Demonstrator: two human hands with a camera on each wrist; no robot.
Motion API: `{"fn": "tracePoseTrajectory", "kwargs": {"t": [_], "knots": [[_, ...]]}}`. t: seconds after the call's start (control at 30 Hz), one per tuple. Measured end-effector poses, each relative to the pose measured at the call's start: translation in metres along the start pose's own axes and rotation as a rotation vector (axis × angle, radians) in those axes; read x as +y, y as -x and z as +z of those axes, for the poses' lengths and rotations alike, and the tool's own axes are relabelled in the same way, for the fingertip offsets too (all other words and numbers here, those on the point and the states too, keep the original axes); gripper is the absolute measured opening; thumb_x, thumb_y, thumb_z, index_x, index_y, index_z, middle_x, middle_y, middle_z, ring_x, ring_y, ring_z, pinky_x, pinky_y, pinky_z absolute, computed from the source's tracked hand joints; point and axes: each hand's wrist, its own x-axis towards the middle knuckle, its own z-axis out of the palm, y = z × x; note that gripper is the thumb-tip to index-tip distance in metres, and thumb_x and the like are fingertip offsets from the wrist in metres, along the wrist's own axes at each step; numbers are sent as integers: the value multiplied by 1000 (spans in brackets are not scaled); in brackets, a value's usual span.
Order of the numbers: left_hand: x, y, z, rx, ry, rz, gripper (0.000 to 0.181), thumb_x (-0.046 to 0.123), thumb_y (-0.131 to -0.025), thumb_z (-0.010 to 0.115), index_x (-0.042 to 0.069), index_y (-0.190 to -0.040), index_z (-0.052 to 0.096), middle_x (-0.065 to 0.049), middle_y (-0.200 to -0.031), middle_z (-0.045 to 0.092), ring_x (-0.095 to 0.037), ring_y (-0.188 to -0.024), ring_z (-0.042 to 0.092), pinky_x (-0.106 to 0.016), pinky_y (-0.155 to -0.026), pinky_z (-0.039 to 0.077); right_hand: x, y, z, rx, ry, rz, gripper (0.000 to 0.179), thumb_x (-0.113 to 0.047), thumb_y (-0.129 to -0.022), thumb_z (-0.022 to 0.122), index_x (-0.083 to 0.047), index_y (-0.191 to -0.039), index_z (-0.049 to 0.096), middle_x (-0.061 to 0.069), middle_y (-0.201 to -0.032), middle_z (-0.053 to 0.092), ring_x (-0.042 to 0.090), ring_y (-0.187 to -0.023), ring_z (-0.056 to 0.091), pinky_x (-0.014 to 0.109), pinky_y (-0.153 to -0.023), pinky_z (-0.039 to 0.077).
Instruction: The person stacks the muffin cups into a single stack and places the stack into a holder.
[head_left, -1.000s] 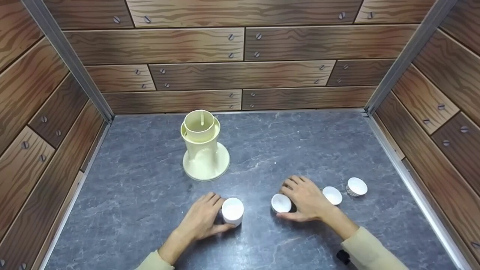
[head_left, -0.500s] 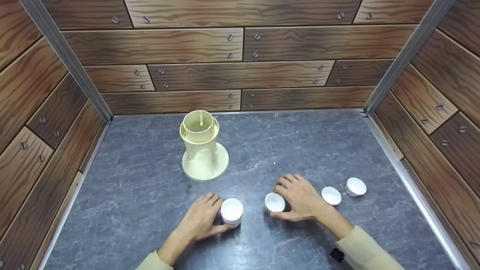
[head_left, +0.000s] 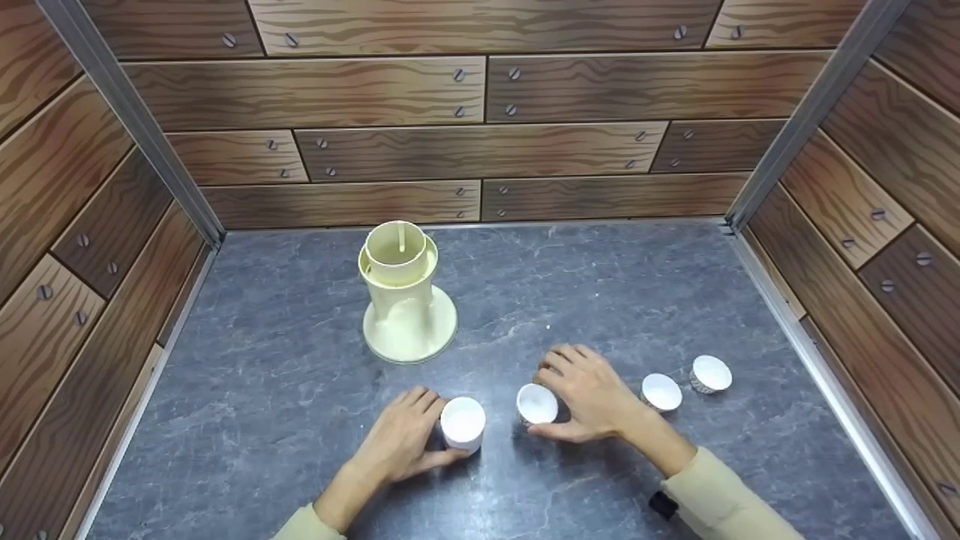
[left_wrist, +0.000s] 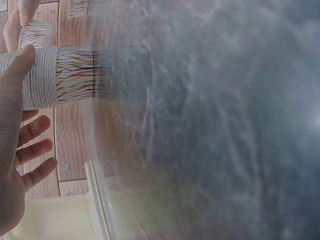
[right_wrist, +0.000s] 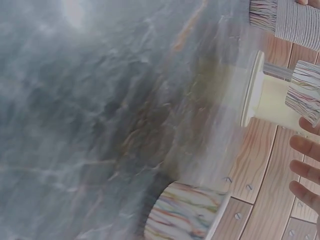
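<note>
My left hand (head_left: 406, 433) holds a stack of nested white paper cups (head_left: 463, 422) upright on the table, thumb on the near side. In the left wrist view the stack (left_wrist: 75, 75) shows many close rims above coloured wavy lines. My right hand (head_left: 589, 396) grips a single paper cup (head_left: 537, 405) between thumb and fingers, just right of the stack. The right wrist view puts this cup (right_wrist: 304, 92) above the table surface, with several fingers (right_wrist: 306, 147) spread below it in that picture. The two held items are apart.
Two more paper cups stand upright to the right, one (head_left: 661, 393) by my right wrist and another (head_left: 710, 374) farther out. A pale yellow stand with a round base (head_left: 409, 330) and cylindrical top stands behind my left hand. Wood-patterned walls (head_left: 480, 90) enclose the dark marbled table (head_left: 300, 300).
My right hand has moved left with its cup, closer to the stack. The left hand and its stack have stayed in place.
</note>
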Motion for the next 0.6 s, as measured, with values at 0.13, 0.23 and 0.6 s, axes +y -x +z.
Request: {"fn": "tracePoseTrajectory", "kwargs": {"t": [0.13, 0.23, 0.6], "knots": [[0, 0, 1, 0, -7, 2, 65, 73, -80, 77, 17, -112, 68, 3, -101, 68, -16, -97, 62, -34, -88, 56, -3, -5, 0, 9, 0, -20, 64, -81, -76, 70, -24, -105, 69, -1, -105, 67, 21, -103, 64, 41, -88, 54], [0, 0, 0, -3, -10, 3, 66, 73, -80, 76, 16, -112, 68, 3, -102, 68, -16, -98, 63, -35, -88, 57, -6, -9, -1, 8, 2, -34, 65, -82, -77, 69, -24, -104, 69, -1, -105, 67, 21, -104, 64, 41, -89, 54], [0, 0, -1, -30, 13, -13, 66, 72, -81, 77, 16, -115, 69, 2, -103, 68, -17, -100, 64, -36, -91, 57, -13, -21, -5, 31, -2, -41, 66, -84, -78, 64, -24, -105, 69, -2, -106, 69, 21, -107, 65, 39, -93, 55]]}}
